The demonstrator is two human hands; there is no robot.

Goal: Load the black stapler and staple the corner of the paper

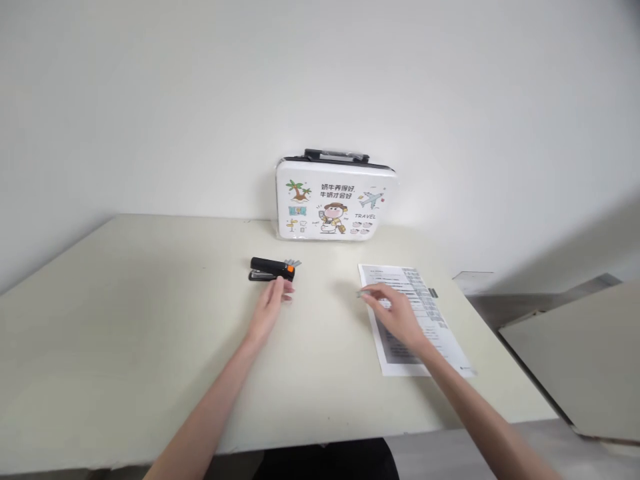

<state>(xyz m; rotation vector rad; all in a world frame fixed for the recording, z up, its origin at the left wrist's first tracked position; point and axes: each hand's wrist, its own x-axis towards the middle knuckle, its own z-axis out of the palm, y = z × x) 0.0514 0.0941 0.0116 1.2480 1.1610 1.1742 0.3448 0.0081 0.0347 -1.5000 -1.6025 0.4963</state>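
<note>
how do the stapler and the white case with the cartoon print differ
Colour: the stapler is mostly black with an orange patch, while the case has a white front with coloured cartoons and lettering.
Size: the stapler is much smaller than the case.
Pose: the stapler lies lengthwise near the left hand; the case stands upright behind it, handle up.
Shared: both are on the table and have black parts.

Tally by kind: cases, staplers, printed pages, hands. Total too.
Case: 1
Stapler: 1
Printed page, face up: 1 (any sheets underneath can't be seen)
Hands: 2 (left hand, right hand)
Total: 5
</note>
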